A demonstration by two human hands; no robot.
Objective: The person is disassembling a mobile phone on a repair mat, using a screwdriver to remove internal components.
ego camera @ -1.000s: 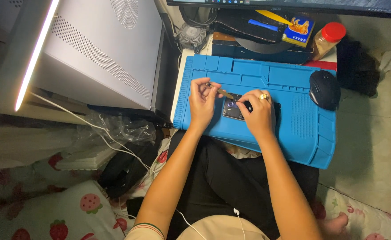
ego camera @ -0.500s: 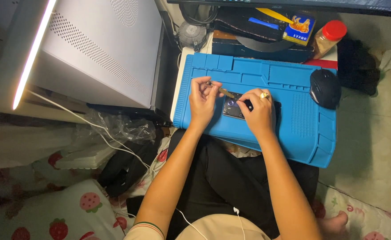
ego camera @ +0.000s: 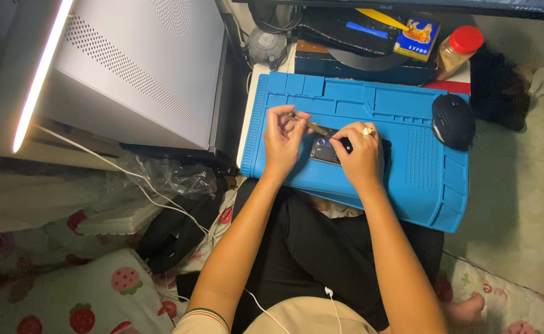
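Under both hands' fingers, a dark phone lies on the blue mat.

Bare forearms, gold ring on right hand, striped sleeve cuff, black trousers

Two bare forearms reach forward from the lap, elbows bent, hands close together. The left hand is curled, thumb and fingertips pinched in a tight grip. The right hand lies palm down, fingers bent, a gold ring on one finger.
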